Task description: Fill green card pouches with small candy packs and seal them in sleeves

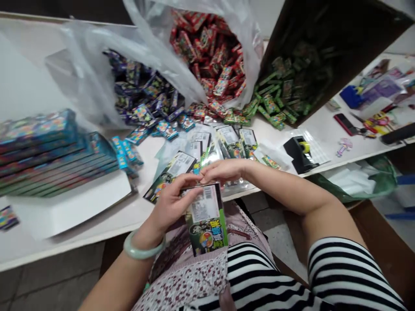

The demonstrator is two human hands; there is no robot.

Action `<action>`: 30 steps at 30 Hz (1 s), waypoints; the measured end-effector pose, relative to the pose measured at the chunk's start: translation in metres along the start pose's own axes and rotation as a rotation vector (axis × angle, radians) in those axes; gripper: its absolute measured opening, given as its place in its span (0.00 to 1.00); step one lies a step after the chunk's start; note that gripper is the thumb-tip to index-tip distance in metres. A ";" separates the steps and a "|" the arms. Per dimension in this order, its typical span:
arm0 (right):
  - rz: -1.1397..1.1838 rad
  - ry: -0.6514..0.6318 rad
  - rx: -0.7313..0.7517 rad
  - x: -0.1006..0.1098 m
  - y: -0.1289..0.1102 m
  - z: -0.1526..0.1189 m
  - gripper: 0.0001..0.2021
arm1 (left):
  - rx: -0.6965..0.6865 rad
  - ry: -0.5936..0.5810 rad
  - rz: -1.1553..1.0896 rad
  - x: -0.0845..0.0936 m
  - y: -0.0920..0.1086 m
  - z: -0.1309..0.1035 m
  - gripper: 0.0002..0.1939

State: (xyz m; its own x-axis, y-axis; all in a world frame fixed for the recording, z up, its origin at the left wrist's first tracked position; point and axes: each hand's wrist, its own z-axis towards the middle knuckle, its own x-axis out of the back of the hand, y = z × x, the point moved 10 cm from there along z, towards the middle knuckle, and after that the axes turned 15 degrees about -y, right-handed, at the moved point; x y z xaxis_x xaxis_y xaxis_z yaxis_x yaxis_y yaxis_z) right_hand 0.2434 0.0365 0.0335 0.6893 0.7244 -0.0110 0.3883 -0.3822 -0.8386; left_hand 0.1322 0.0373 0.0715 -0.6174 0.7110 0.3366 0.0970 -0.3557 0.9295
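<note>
My left hand grips a dark printed pouch by its upper edge, thumb across the front. The pouch hangs upright above my lap. It has a white barcode label, a colourful round picture and a green side strip. My right hand is closed at the pouch's top edge, its fingertips meeting those of my left hand. What the right fingers pinch is hidden. Just beyond the hands, similar labelled pouches and clear plastic lie on the white table.
Clear bags spill small purple packets and red packets. Green packets spill from a dark box. Stacked blue boxes stand left. A black tape dispenser and a phone lie right. A green bag hangs below.
</note>
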 end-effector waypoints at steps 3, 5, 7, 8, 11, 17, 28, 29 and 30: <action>-0.127 0.337 -0.088 0.085 0.012 -0.035 0.05 | 0.149 0.196 -0.101 0.034 -0.025 -0.006 0.08; -0.167 0.662 -0.147 0.158 0.031 -0.083 0.06 | 0.244 0.483 -0.256 0.067 -0.046 -0.023 0.06; -0.189 0.974 -0.245 0.221 0.060 -0.140 0.09 | 0.305 0.730 -0.401 0.088 -0.065 -0.042 0.05; -0.182 1.102 -0.312 0.246 0.078 -0.167 0.11 | 0.331 0.803 -0.455 0.092 -0.072 -0.048 0.06; -0.083 1.390 -0.527 0.291 0.136 -0.228 0.20 | 0.434 0.839 -0.560 0.089 -0.093 -0.052 0.08; 0.062 1.458 -0.569 0.322 0.189 -0.235 0.36 | 0.566 0.699 -0.627 0.068 -0.125 -0.046 0.12; 0.191 1.307 -0.113 0.280 0.164 -0.215 0.12 | 0.619 0.404 -0.288 0.063 -0.136 -0.045 0.38; 0.195 1.292 -0.063 0.271 0.156 -0.214 0.11 | 0.600 0.358 -0.173 0.066 -0.133 -0.043 0.37; 0.197 1.272 -0.021 0.262 0.148 -0.213 0.10 | 0.577 0.308 -0.036 0.067 -0.128 -0.042 0.36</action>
State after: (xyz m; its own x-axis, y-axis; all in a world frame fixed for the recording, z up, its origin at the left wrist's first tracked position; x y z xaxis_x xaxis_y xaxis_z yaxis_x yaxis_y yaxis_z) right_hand 0.6111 0.0475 0.0228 0.8267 -0.3948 0.4009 0.2150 -0.4368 -0.8735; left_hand 0.0458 0.1053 -0.0307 -0.8151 0.4799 0.3245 0.4223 0.1087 0.8999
